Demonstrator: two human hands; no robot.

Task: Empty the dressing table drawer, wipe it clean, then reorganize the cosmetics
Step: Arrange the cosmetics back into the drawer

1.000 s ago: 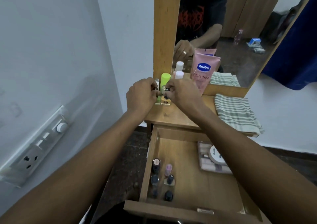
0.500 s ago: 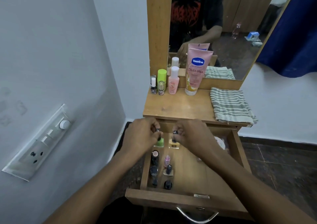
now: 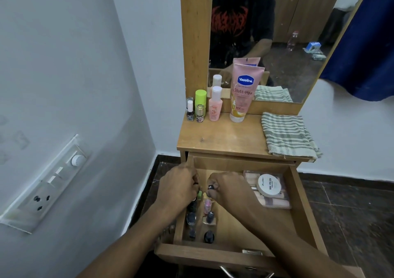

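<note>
Wooden open drawer (image 3: pixel 298 201) holds two rows of small dark nail-polish bottles (image 3: pixel 191 218) at its left. Beyond them, the left hand (image 3: pixel 177 190) pinches a small green bottle (image 3: pixel 199 195) in curled fingers, and the right hand (image 3: pixel 229 189) pinches a black-capped bottle (image 3: pixel 210 187). Restocking seems underway; next, stand both upright in line.

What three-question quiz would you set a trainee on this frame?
1. True or false: the towel lies on the tabletop, right of the tube.
2. The left hand grips a green bottle, the right hand a black-capped bottle. Where? A on the tabletop; B in the drawer; C at the mirror.
3. Fill in: the round white tub in the drawer reads "nail ____".
Key: 1 true; 2 B; 3 polish.
</note>
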